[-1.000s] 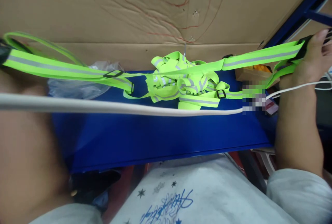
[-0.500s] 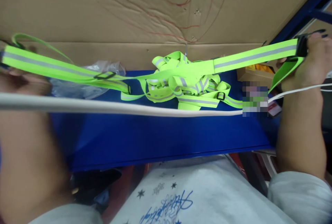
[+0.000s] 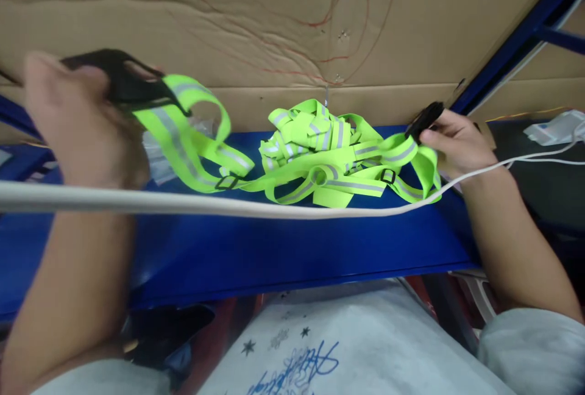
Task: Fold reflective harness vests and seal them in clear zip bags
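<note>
My left hand, smeared by motion, grips a black plastic buckle raised at the left. From it a neon-yellow reflective strap with a grey stripe loops down to a small black slider. Over on the right, my right hand pinches another black buckle piece between thumb and fingers. Its strap end hangs in a loop below. Between the hands, a tangled heap of the same webbing lies on the blue surface, with a second slider at its right.
A white cable runs across in front of the webbing, close to the camera. Cardboard stands behind the blue table. A clear plastic bag lies behind my left hand. Blue metal framing rises at the right.
Both hands have come inward, so the strap that was stretched taut between them now sags in loops. The left buckle is lifted higher into view; the right hand has moved left and lower.
</note>
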Available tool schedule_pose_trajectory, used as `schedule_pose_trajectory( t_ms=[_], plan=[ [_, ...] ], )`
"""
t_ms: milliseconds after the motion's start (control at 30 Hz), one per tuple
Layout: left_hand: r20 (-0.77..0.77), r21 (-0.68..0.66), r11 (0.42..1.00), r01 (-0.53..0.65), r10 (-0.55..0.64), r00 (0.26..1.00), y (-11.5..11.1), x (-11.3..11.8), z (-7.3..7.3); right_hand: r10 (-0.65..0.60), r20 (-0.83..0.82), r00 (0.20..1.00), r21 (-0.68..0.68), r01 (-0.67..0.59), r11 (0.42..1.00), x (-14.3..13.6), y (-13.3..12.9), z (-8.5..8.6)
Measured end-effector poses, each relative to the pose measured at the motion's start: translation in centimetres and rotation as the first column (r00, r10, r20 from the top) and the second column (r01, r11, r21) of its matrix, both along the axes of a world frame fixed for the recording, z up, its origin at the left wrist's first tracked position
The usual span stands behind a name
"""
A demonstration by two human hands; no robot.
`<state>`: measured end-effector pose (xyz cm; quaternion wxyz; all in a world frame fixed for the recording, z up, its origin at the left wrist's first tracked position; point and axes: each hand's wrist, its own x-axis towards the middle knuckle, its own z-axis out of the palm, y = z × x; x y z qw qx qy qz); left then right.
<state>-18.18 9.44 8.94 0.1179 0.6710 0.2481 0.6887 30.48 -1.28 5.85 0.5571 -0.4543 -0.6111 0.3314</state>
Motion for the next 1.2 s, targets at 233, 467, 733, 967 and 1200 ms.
schedule_pose_trajectory(
  t_ms=[233, 467, 733, 967, 1200],
  plan=[
    [-0.513, 0.038, 0.987, 0.156, -0.114, 0.851, -6.4, 13.7, -0.6, 0.304, 0.237, 0.923, -0.043, -0.303, 0.952, -4.8, -2.8, 1.3],
    [-0.362, -0.336, 0.814, 0.474, -0.576, 0.733, -9.4, 19.2, -2.9, 0.202, 0.168, 0.965, 0.071, -0.216, 0.974, -7.0, -3.4, -0.7],
    [-0.154, -0.618, 0.584, 0.526, -0.746, 0.648, -9.4, 19.2, -2.7, -0.084, 0.281, 0.956, 0.258, 0.009, 0.966, -7.6, -3.2, -1.4],
    [0.021, -0.619, 0.472, 0.627, -0.789, 0.614, -9.3, 20.0, 0.1, 0.08, 0.327, 0.942, 0.184, -0.147, 0.972, -7.7, -2.6, -1.6],
    [0.293, -0.674, 0.379, 0.634, -0.65, 0.701, -7.5, 22.7, 8.5, 0.297, -0.014, 0.955, 0.025, -0.297, 0.955, -7.8, 0.9, 0.3]
  ],
)
